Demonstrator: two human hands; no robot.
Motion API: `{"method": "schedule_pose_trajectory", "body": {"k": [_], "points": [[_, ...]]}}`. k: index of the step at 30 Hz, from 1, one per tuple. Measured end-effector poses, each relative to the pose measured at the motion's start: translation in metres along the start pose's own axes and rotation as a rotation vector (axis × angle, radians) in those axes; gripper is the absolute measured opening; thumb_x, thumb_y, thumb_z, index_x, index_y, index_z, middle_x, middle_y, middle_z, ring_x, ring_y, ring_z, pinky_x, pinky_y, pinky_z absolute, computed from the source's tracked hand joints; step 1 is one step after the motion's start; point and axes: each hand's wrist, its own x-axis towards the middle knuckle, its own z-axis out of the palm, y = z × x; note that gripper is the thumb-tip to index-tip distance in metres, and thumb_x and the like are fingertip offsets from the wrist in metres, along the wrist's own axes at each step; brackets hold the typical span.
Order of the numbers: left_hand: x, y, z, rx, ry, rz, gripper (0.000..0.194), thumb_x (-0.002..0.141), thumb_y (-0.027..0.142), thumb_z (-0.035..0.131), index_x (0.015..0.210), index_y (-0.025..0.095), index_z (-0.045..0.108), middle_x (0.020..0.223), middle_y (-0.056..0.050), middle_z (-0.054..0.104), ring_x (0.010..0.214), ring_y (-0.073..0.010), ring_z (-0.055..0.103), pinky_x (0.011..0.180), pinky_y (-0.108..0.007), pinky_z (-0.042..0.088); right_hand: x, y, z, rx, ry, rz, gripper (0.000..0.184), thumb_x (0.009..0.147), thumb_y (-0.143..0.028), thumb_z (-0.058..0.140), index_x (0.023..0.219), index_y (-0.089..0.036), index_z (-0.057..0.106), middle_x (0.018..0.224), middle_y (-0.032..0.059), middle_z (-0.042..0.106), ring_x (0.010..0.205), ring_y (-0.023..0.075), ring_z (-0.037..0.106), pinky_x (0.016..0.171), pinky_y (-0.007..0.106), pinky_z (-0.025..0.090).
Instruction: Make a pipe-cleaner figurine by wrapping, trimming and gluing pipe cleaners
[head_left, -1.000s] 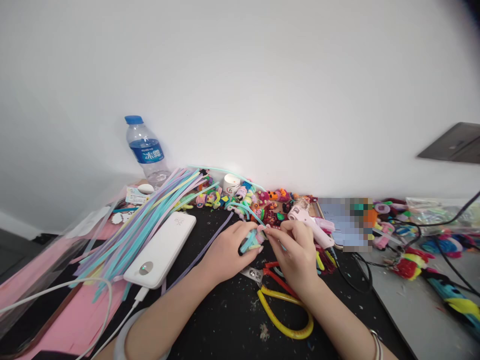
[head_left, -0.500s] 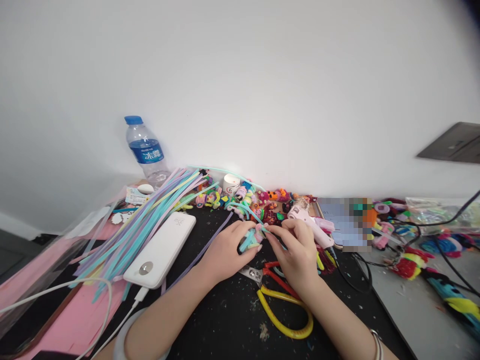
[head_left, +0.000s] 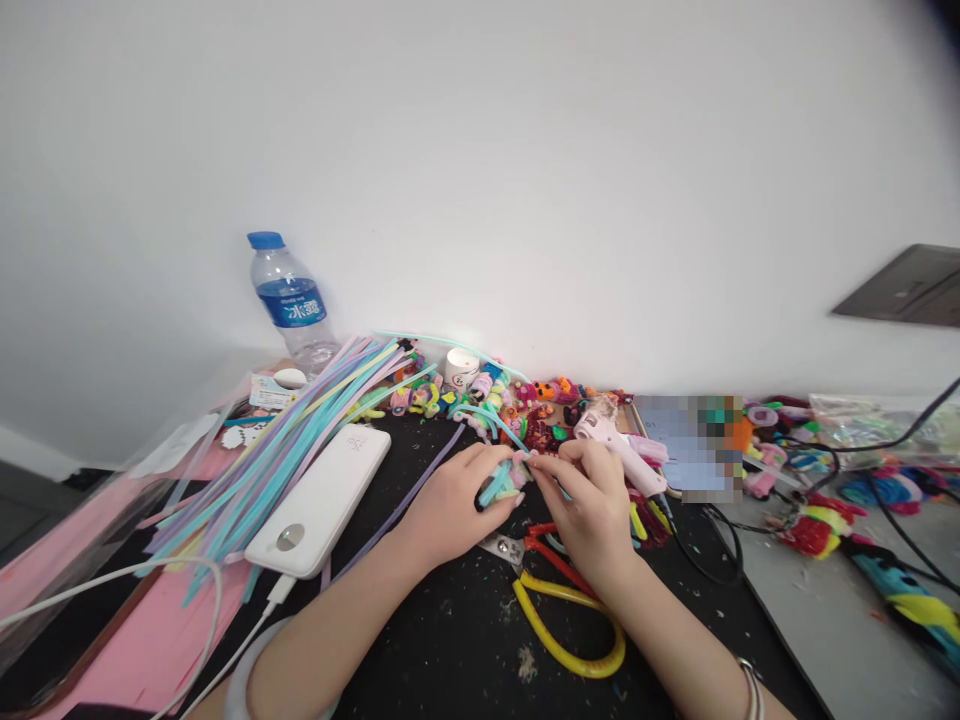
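Between the thumb and curled fingers of my left hand (head_left: 452, 508) is a small turquoise and pink pipe cleaner piece (head_left: 501, 482). My right hand (head_left: 594, 500) has its thumb and forefinger pinched together at the piece's upper right end, on a turquoise strand. Part of the piece is hidden behind my left fingers. Below both hands, scissors (head_left: 579, 664) with one red and one yellow handle lie on the black mat (head_left: 435, 640); my right wrist covers some of the red handle.
To the left lie a white power bank (head_left: 330, 490) with a cable and a bundle of pastel pipe cleaners (head_left: 300, 450). A water bottle (head_left: 289, 300) leans on the wall. Behind my hands are several fuzzy figures (head_left: 540, 425), a paper cup (head_left: 461, 368), a pink glue gun (head_left: 622, 450) and a phone (head_left: 675, 440).
Hardly anything differs. My right fingers have shifted very slightly at the end of the piece, while my left hand keeps its hold.
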Motion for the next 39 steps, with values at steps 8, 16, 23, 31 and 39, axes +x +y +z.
{"method": "schedule_pose_trajectory", "body": {"k": [8,16,23,31,39], "points": [[-0.0003,0.0003,-0.0003,-0.006,-0.01,0.005,0.037,0.08,0.027,0.056,0.117,0.022,0.052,0.111,-0.005,0.059,0.101,-0.0195,0.055,0.092,-0.031,0.043,-0.0003,-0.001,-0.0006,-0.002,-0.008,0.008,0.009,0.084,-0.014,0.059,0.084,-0.016,0.067,0.076,0.0044,0.052,0.072,0.0166,0.048,0.065,0.032,0.034],[0.0,0.0008,-0.0002,-0.014,-0.005,0.018,0.038,0.08,0.025,0.056,0.117,0.023,0.052,0.111,-0.006,0.059,0.1,-0.02,0.055,0.092,-0.032,0.044,-0.0007,0.0002,0.0003,-0.012,-0.015,0.01,0.011,0.086,-0.018,0.056,0.085,-0.019,0.066,0.076,0.0029,0.053,0.073,0.0158,0.048,0.065,0.032,0.035],[-0.0004,0.0011,-0.001,-0.009,-0.012,0.026,0.038,0.081,0.025,0.055,0.118,0.022,0.053,0.11,-0.006,0.059,0.099,-0.0198,0.056,0.091,-0.032,0.044,-0.0011,0.0,0.0001,0.001,-0.023,0.01,0.01,0.086,-0.016,0.056,0.085,-0.018,0.066,0.076,0.0034,0.053,0.073,0.0162,0.048,0.066,0.032,0.035],[-0.0006,0.0021,-0.0012,0.006,-0.017,0.032,0.037,0.081,0.025,0.054,0.119,0.022,0.053,0.108,-0.006,0.059,0.098,-0.0196,0.056,0.091,-0.033,0.045,-0.0005,-0.0012,0.0006,0.011,-0.017,0.022,0.011,0.086,-0.017,0.056,0.085,-0.019,0.066,0.076,0.0033,0.053,0.073,0.0162,0.048,0.065,0.031,0.034],[0.0,0.0021,-0.0019,0.001,-0.005,0.039,0.037,0.081,0.025,0.055,0.118,0.023,0.054,0.107,-0.006,0.06,0.097,-0.0199,0.057,0.09,-0.033,0.046,-0.0006,0.0005,0.0009,0.009,-0.017,0.017,0.012,0.086,-0.018,0.056,0.086,-0.02,0.067,0.076,0.003,0.054,0.072,0.016,0.049,0.064,0.031,0.035]]}}
